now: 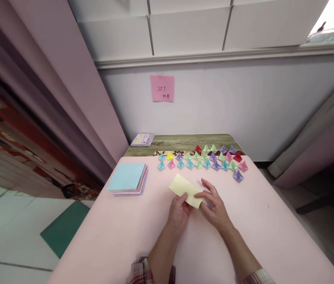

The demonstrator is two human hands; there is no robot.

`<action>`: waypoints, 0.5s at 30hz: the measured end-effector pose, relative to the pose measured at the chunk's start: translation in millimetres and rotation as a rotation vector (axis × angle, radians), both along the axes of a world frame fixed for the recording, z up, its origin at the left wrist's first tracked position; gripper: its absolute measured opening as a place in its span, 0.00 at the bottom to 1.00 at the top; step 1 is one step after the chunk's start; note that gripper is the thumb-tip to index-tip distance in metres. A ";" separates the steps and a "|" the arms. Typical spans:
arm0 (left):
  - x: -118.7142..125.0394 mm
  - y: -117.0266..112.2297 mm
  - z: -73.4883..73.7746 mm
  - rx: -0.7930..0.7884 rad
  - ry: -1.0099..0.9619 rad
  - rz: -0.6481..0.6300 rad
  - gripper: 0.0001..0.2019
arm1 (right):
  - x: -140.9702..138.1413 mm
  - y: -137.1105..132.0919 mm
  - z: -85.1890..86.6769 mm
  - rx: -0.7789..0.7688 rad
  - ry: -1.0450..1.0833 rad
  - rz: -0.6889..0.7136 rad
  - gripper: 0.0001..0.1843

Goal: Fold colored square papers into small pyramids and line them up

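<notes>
A pale yellow sheet of paper [185, 187], folded into a rectangle, is held at a slant above the pink table [143, 236]. My left hand [180, 213] grips its lower edge, thumb on top and fingers underneath. At the paper's right end is my right hand [214, 207], its fingers closed on the edge near the corner while one finger sticks out. Beyond the hands stand several small folded paper shapes [189, 164] in rows, in blue, green, purple, pink, yellow and red.
To the left lies a stack of coloured paper [127, 176] with light blue on top. A small booklet or pack [143, 139] rests at the back left corner. Behind the table is a wall with a pink note [162, 88]. Curtains [75, 79] hang at the left.
</notes>
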State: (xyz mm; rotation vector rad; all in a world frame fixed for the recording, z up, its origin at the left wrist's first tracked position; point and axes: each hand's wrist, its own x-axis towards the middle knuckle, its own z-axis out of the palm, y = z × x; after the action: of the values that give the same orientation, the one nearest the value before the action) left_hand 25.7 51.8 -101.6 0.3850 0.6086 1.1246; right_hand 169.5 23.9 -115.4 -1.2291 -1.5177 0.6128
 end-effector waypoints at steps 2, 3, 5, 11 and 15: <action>-0.3 -0.2 0.3 0.002 -0.001 -0.026 0.15 | -0.4 1.1 -1.0 0.003 0.023 -0.024 0.09; -0.4 -0.4 0.5 0.004 -0.001 -0.042 0.15 | -0.7 1.7 -1.8 0.002 0.040 -0.046 0.07; -0.1 -1.0 1.3 0.016 -0.002 -0.073 0.14 | -1.8 2.9 -3.7 -0.006 0.096 -0.112 0.06; 3.7 -5.3 7.1 0.135 0.089 -0.149 0.17 | -6.8 3.0 -8.7 -0.101 0.268 -0.262 0.12; 6.5 -7.8 5.1 0.199 0.198 -0.137 0.16 | -9.4 1.9 -10.3 -0.177 0.287 -0.291 0.15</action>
State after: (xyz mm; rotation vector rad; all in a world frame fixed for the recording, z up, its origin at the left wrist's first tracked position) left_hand 32.2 44.0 -96.5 0.7058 0.6351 1.0255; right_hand 160.0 25.8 -125.7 -1.3988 -1.0406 0.7052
